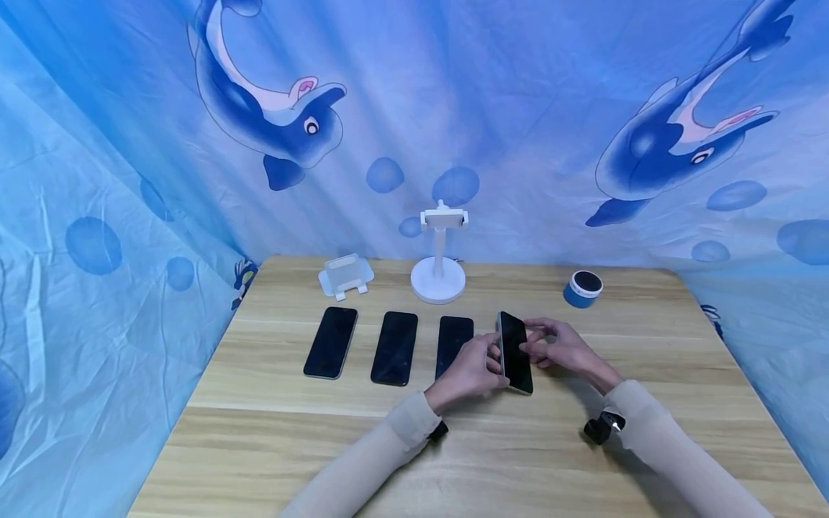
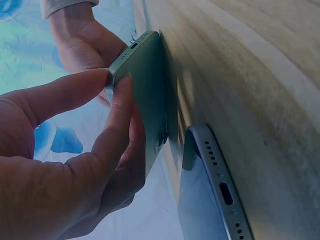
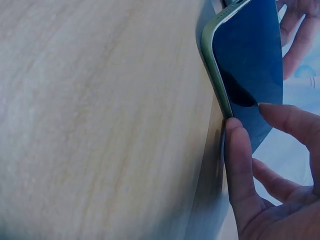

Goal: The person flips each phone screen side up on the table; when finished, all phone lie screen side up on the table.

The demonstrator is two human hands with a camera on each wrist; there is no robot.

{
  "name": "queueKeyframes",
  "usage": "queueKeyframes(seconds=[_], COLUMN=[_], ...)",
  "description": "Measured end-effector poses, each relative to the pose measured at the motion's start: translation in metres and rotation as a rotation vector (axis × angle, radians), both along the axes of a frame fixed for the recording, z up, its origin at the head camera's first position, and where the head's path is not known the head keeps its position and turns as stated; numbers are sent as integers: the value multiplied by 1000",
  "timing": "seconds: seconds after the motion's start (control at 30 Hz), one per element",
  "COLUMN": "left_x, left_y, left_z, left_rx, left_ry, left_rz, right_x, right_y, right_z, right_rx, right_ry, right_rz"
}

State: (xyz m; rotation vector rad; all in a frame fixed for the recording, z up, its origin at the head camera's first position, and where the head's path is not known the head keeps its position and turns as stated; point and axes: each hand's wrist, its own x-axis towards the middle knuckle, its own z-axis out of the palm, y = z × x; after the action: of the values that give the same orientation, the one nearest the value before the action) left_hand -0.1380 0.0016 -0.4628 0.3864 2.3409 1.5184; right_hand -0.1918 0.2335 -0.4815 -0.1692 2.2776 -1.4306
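Note:
A smartphone (image 1: 516,352) with a black screen and pale green frame is held between both hands, its left side tilted up from the table. The left hand (image 1: 473,368) pinches the lifted side near the port end; the phone's green back (image 2: 145,85) shows in the left wrist view. At the opposite long edge, the right hand (image 1: 560,347) pinches it, one fingertip (image 3: 266,109) on the screen and another at the edge. Just left lies another dark smartphone (image 1: 453,337), partly covered by the left hand in the head view.
Two more dark smartphones (image 1: 330,342) (image 1: 393,348) lie in the row farther left. Behind them stand a small white phone stand (image 1: 346,273) and a taller white stand (image 1: 438,279) on a round base. A blue-and-white cylinder (image 1: 583,289) stands at the back right of the wooden table (image 1: 311,446).

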Motion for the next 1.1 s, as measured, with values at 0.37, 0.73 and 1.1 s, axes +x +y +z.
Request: queueKeyframes(seconds=[0.37,0.73,1.1], left_x=[-6,-6,-11], left_y=[5,16,18], left_z=[0,-9,-9], left_rx=[-103,-228,-279], left_ry=[12,35,20], left_rz=[2,22,34], right_x=[3,6,8], right_y=[0,1,0], right_z=[6,4,3], right_rx=[71,153,233], right_ry=[11,35,62], right_rz=[-46,-88,-118])
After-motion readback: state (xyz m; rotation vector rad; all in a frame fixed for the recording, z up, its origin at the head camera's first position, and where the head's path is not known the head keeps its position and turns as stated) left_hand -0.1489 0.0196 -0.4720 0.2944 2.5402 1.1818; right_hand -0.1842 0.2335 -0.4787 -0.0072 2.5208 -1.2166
